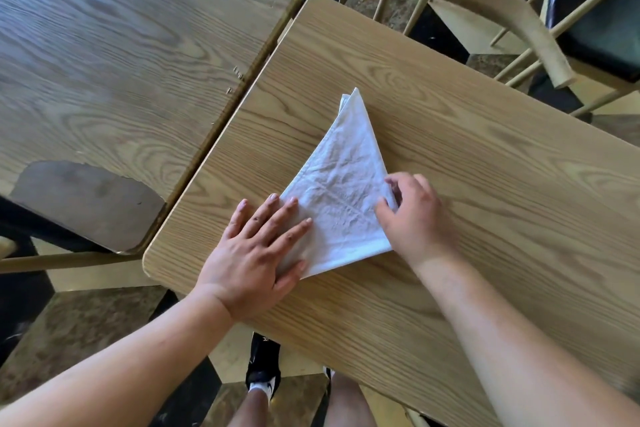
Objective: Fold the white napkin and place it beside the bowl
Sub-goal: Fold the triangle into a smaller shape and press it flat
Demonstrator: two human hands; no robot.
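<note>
- We see a white napkin (341,191) folded into a triangle, lying flat on a wood-grain table (485,184); its sharp tip points away from the person and its wide base faces the table's near left corner
- Our left hand (254,256) lies palm down with the fingers spread, pressing the napkin's left base corner onto the tabletop, the fingertips on the cloth and the heel of the hand on bare wood
- Our right hand (414,215) sits at the napkin's right base corner, thumb and fingers curled and pinching the cloth's edge there
- Left of the napkin's table, a second table (121,55) of the same wood pattern stands just beside it, with a narrow gap between the two; a patch of its veneer is missing at the near corner
- Beyond the napkin's table, to the right, stands a chair (502,10) with a curved pale wooden backrest and a black seat cushion
- Below the napkin's table the floor (86,319) shows dark, tan and mottled tiles
- Near the table's front edge we see a black shoe (264,367) with a white sock, and bare legs
</note>
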